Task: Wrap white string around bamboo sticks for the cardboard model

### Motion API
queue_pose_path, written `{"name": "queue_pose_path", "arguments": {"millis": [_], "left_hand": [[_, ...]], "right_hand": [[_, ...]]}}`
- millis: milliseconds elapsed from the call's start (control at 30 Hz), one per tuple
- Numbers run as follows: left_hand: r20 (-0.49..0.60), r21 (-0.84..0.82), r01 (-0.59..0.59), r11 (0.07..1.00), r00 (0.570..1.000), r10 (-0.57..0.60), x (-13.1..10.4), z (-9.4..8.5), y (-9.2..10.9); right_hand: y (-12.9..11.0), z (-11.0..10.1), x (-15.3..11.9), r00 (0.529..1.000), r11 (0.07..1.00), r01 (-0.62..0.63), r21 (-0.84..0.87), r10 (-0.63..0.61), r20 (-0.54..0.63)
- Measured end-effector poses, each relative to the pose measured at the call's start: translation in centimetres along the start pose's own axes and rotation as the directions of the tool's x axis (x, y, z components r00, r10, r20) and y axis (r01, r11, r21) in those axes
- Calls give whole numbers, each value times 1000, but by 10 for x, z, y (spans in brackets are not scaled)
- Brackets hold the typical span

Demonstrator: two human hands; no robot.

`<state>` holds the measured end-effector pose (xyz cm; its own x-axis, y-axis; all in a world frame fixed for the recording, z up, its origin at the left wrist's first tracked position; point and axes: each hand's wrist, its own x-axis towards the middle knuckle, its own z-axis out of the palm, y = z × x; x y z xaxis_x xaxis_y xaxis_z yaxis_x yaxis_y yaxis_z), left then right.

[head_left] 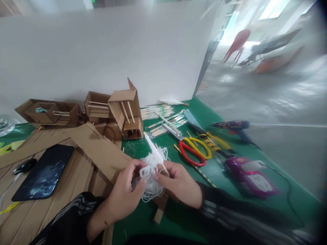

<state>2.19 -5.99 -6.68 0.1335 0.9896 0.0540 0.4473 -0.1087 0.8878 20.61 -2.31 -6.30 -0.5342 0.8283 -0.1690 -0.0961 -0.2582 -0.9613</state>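
A loose tangle of white string [151, 185] is held between my two hands over the green table. My left hand [127, 190] is closed on the left side of the tangle, fingers and thumb curled into the strands. My right hand [178, 180] grips a thin wooden stick wound with white string [154, 146], which slants up and to the left. Some strands also lie against the right fingertips. Just beyond the hands lie scissors [195, 151] with one red and one yellow handle loop.
Cardboard boxes with sticks [125, 112] stand at the back, by a white partition [107, 51]. Packaged chopsticks [163, 122] lie behind the scissors. A glue gun [232, 126], pliers [219, 141] and purple power strip [251, 175] are right; a dark tablet [43, 172] rests on cardboard [25, 224] left.
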Motion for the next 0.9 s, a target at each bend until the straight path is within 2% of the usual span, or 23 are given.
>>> {"name": "queue_pose_path", "arguments": {"millis": [167,300,533,733,900], "left_hand": [[27,-235,71,969,997,-66,4,8,-1],[53,-351,111,930,994,-98,9,8,-2],[112,-418,169,893,985,-133,7,6,2],[123,-427,173,888,983,-133,7,7,1],[75,-439,167,883,986,-149,8,7,-2]], "right_hand": [[-3,1,0,1000,988,14,-152,-13,3],[-2,1,-1,1000,967,24,-252,-25,-1],[2,1,-2,998,994,-10,-106,4,-57],[0,0,-2,996,959,5,-284,-29,-81],[-3,-1,-2,993,953,-17,-301,-18,-115]]}}
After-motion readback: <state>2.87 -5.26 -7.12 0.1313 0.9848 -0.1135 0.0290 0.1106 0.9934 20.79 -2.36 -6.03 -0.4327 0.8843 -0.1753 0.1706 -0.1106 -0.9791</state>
